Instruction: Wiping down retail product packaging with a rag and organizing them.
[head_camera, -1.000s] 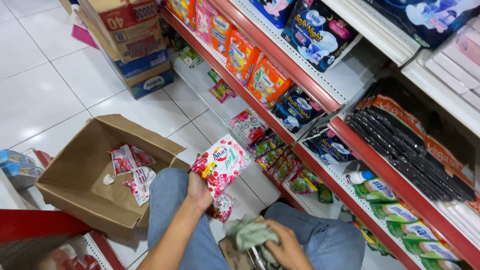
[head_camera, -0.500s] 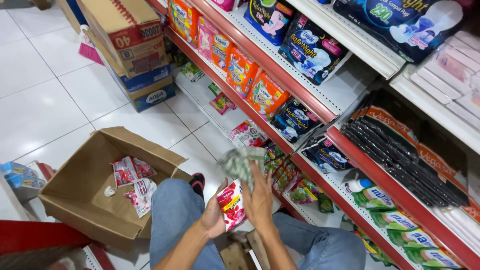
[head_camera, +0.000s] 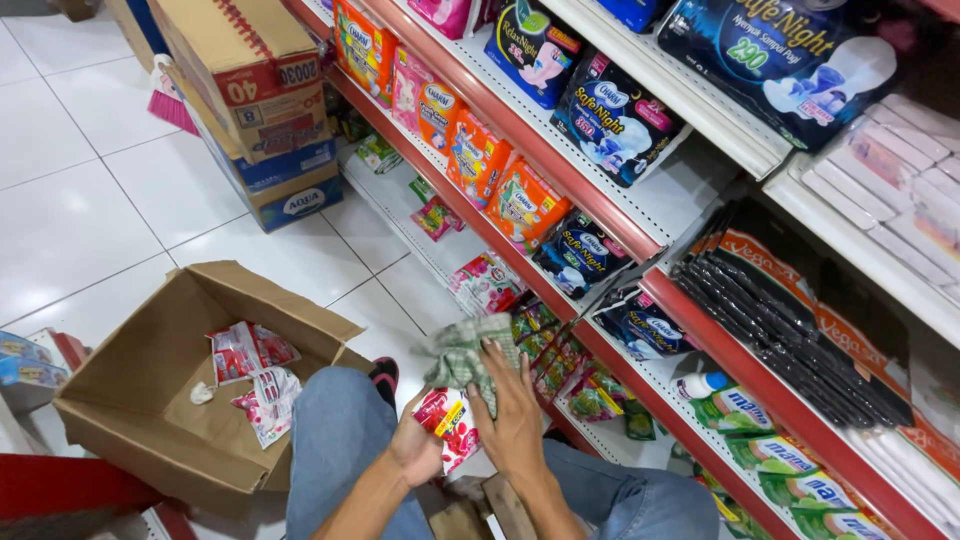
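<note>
My left hand (head_camera: 415, 452) grips a red and white packet (head_camera: 447, 422) low between my knees. My right hand (head_camera: 512, 420) presses a green checked cloth (head_camera: 462, 357) against the packet's upper end. Both hands are over my lap, in front of the low red-edged shelf (head_camera: 600, 345). My legs in blue jeans (head_camera: 335, 440) frame the hands.
An open cardboard box (head_camera: 150, 385) with a few red and white packets (head_camera: 252, 375) lies on the white tile floor to my left. Stacked cartons (head_camera: 265, 120) stand further back. Shelves on the right hold orange, dark blue and green packets (head_camera: 520, 205).
The packet dropped from in front of the shelf down to my lap. My right hand brought the cloth up from my lap and now holds it against the packet.
</note>
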